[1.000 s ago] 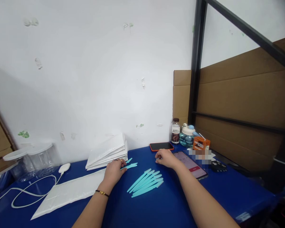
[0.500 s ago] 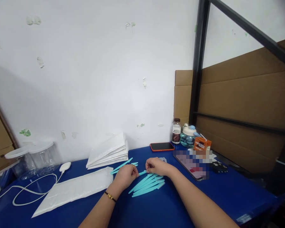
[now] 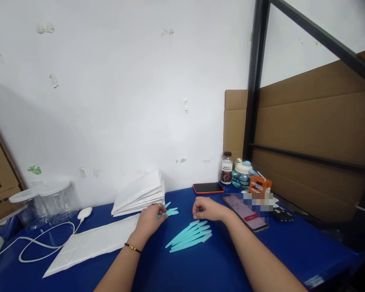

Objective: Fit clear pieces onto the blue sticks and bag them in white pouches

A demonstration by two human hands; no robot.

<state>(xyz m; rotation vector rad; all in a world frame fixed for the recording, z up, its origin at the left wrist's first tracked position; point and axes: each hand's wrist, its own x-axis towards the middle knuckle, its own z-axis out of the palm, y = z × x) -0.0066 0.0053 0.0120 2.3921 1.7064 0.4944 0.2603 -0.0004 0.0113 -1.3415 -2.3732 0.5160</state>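
Several turquoise eyebrow razors lie fanned out on the blue tabletop, their handles pointing to the lower left. My left hand is closed on an eyebrow razor, mostly hidden by the fingers, over the right end of a white padded envelope. More turquoise razors stick out to the right beyond that hand's fingertips. Just above the fan, my right hand is curled with thumb and fingers close together, and nothing shows in it.
A stack of white padded envelopes leans at the wall. Clear jars and a white cable are at left. At right are an orange-edged phone, another phone, a brown-capped bottle, a teal cup and an orange drink carton.
My left hand has moved left and away from me, from the fan to the razors by the envelope. The hands have drawn apart, and the razor between them has left that spot.
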